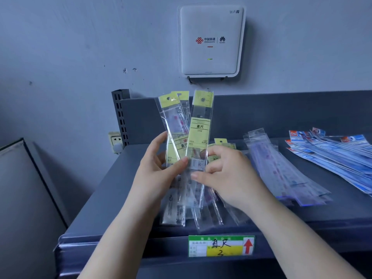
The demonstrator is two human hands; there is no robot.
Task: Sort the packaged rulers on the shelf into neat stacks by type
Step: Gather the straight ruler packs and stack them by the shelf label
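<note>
Yellow-headed ruler packs (182,137) stand fanned upright above the shelf (112,190) so you can square them: your left hand (159,170) pinches the bundle, your right hand (227,174) curls its fingers (198,176) round the front pack (199,129). Clear (281,168) and blue packs (332,156) lie apart, rightward.

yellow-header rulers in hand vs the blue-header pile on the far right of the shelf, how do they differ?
1. Colour: the yellow-header rulers have pale yellow cards; the blue-header pile is blue and white with red corners.
2. Pose: the yellow ones stand upright, fanned; the blue ones lie flat on the shelf.
3. State: the left hand and right hand grip the yellow ones; the blue ones lie untouched.
Both are long, narrow packages.
</note>
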